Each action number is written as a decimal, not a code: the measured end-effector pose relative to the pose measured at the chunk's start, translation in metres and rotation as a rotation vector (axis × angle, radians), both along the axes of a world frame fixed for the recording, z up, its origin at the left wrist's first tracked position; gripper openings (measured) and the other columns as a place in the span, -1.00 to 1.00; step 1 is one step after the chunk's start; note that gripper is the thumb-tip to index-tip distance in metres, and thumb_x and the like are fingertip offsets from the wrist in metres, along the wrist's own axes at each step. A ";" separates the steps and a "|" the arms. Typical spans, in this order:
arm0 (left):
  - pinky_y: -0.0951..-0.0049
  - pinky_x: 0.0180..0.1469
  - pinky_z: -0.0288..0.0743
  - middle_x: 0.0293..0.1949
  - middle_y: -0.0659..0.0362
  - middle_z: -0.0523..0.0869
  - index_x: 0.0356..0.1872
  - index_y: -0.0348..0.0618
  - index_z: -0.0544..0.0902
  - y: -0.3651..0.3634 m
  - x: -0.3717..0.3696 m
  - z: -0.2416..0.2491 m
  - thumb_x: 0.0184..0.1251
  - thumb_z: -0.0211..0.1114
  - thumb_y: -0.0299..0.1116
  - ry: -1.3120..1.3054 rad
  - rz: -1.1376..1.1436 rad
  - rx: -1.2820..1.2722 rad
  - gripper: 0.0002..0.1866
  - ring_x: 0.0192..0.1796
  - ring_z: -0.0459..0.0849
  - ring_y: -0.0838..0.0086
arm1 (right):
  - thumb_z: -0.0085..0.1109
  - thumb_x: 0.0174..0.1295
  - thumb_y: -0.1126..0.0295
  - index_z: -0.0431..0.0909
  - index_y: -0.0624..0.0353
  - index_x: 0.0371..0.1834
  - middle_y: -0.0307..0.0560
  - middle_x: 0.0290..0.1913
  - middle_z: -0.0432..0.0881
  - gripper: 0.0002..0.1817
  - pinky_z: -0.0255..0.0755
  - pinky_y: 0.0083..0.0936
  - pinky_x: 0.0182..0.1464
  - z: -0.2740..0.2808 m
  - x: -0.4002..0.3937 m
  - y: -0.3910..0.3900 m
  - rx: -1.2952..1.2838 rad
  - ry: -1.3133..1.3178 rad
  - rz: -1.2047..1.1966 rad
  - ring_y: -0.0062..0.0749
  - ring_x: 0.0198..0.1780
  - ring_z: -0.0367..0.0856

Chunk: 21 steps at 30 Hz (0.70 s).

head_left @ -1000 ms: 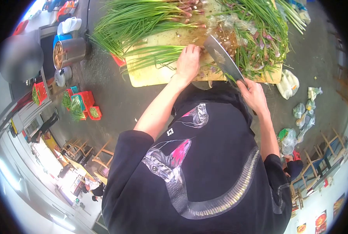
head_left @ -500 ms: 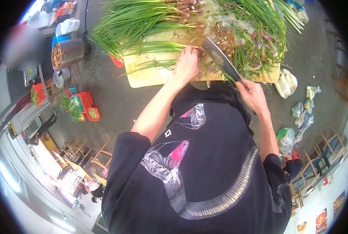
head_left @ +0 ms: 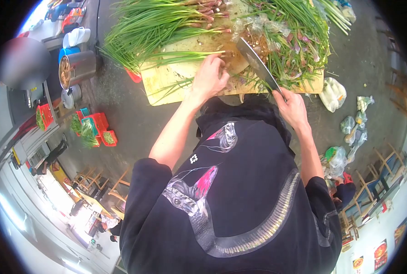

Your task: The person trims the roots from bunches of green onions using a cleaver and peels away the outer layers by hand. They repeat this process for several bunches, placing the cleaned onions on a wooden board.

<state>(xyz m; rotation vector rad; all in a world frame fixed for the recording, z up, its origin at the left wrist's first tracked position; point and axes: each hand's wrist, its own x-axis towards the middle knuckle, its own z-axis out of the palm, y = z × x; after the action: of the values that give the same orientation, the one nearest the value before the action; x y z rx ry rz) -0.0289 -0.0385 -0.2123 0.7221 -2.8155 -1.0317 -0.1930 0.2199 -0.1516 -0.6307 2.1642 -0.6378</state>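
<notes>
My right hand (head_left: 291, 107) is wrapped round the handle of a broad-bladed kitchen knife (head_left: 259, 64). Its blade slants up and left over the wooden cutting board (head_left: 167, 93). Close to a few spring onions (head_left: 180, 58) at the board's middle, my left hand (head_left: 210, 78) has bent fingers, with the thumb apart from them. Its fingertips are at the root ends, and whether they touch is hard to see. A pile of spring onions with purplish bulbs (head_left: 153, 27) covers the upper left. On the right lie a heap of loose stalks (head_left: 299, 50) and clear plastic film (head_left: 262, 25).
Brown peelings (head_left: 258, 45) lie beside the knife blade. A large metal pot (head_left: 80, 68) and red baskets of greens (head_left: 98, 123) stand on the floor at left. Several plastic bags (head_left: 333, 95) rest at right, where a person (head_left: 343, 194) is partly visible near wooden chairs.
My left hand has drawn back slightly left, its fingers loosening from the pinch at the spring onions' root ends. The knife stays in my right hand, almost unmoved.
</notes>
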 end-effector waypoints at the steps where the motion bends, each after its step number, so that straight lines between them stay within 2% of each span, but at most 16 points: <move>1: 0.02 0.18 0.66 0.03 -0.18 0.78 -0.05 -0.29 0.69 -0.004 -0.001 0.003 0.35 0.35 -0.34 0.032 0.026 -0.007 -0.74 0.14 0.77 -0.07 | 0.23 0.54 0.16 0.78 0.17 0.05 0.33 -0.38 0.65 -0.68 0.50 -0.07 -0.22 0.000 0.001 0.002 0.009 -0.015 -0.018 0.26 -0.32 0.68; 4: 0.03 0.00 0.71 -0.18 -0.17 0.84 -0.05 -0.24 0.70 -0.018 -0.012 0.023 0.38 0.36 -0.32 -0.075 0.190 0.132 -0.76 -0.09 0.85 -0.06 | 0.23 0.54 0.16 0.78 0.16 0.08 0.33 -0.40 0.63 -0.68 0.48 -0.10 -0.25 -0.006 0.007 0.012 -0.019 -0.005 -0.058 0.24 -0.38 0.64; 5: 0.02 -0.09 0.72 -0.29 -0.15 0.85 -0.04 -0.20 0.72 -0.027 -0.013 0.019 0.40 0.37 -0.30 -0.045 0.152 0.059 -0.76 -0.23 0.86 -0.08 | 0.24 0.54 0.17 0.78 0.16 0.09 0.33 -0.40 0.62 -0.68 0.48 -0.11 -0.26 -0.009 0.008 0.014 -0.043 0.008 -0.069 0.23 -0.40 0.62; 8: 0.18 -0.08 0.74 -0.16 -0.04 0.90 0.06 -0.17 0.74 -0.052 -0.026 0.020 0.46 0.39 -0.29 -0.112 0.036 -0.062 -0.74 -0.19 0.90 0.11 | 0.25 0.53 0.18 0.78 0.17 0.08 0.34 -0.41 0.60 -0.69 0.46 -0.13 -0.28 -0.006 0.012 0.018 -0.019 -0.029 -0.100 0.22 -0.43 0.59; 9: 0.15 -0.02 0.74 -0.10 -0.03 0.89 0.08 -0.16 0.75 -0.059 -0.031 0.017 0.49 0.38 -0.32 -0.055 0.005 -0.065 -0.75 -0.10 0.90 0.08 | 0.25 0.53 0.18 0.78 0.17 0.07 0.34 -0.41 0.59 -0.69 0.46 -0.13 -0.28 -0.005 0.013 0.020 -0.019 -0.024 -0.104 0.23 -0.42 0.59; 13: 0.16 0.10 0.70 0.00 0.00 0.86 0.09 -0.10 0.80 -0.080 -0.046 -0.004 0.51 0.39 -0.35 0.051 -0.118 -0.243 -0.77 0.02 0.84 0.07 | 0.25 0.53 0.19 0.77 0.20 0.05 0.35 -0.41 0.58 -0.69 0.47 -0.14 -0.29 -0.006 0.018 0.025 -0.043 -0.007 -0.116 0.23 -0.43 0.58; 16: 0.09 0.05 0.69 -0.07 0.00 0.84 0.01 -0.15 0.80 -0.077 -0.050 -0.019 0.42 0.43 -0.36 0.309 -0.077 -0.420 -0.79 -0.01 0.82 0.01 | 0.25 0.53 0.20 0.77 0.21 0.04 0.34 -0.41 0.58 -0.70 0.46 -0.15 -0.29 -0.005 0.021 0.027 -0.068 0.009 -0.108 0.22 -0.44 0.56; 19: 0.11 0.12 0.66 -0.05 0.04 0.84 -0.04 -0.15 0.83 -0.045 -0.040 -0.017 0.39 0.47 -0.38 0.201 0.018 -0.096 -0.81 0.04 0.79 0.04 | 0.26 0.53 0.21 0.77 0.22 0.02 0.33 -0.41 0.58 -0.71 0.46 -0.15 -0.29 -0.003 0.024 0.030 -0.059 -0.019 -0.127 0.20 -0.44 0.56; 21: 0.11 0.14 0.64 -0.04 0.04 0.84 -0.07 -0.15 0.85 -0.033 -0.038 -0.027 0.39 0.48 -0.37 0.175 -0.011 -0.128 -0.83 0.06 0.77 0.04 | 0.26 0.53 0.22 0.77 0.22 0.02 0.32 -0.42 0.57 -0.71 0.46 -0.16 -0.29 -0.003 0.025 0.028 -0.064 -0.053 -0.140 0.15 -0.46 0.55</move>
<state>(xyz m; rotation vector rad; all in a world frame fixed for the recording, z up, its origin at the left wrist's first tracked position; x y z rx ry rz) -0.0668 -0.0714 -0.2395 0.5745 -2.7080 -0.8605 -0.1675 0.2481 -0.1549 -0.4937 2.1590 -0.7924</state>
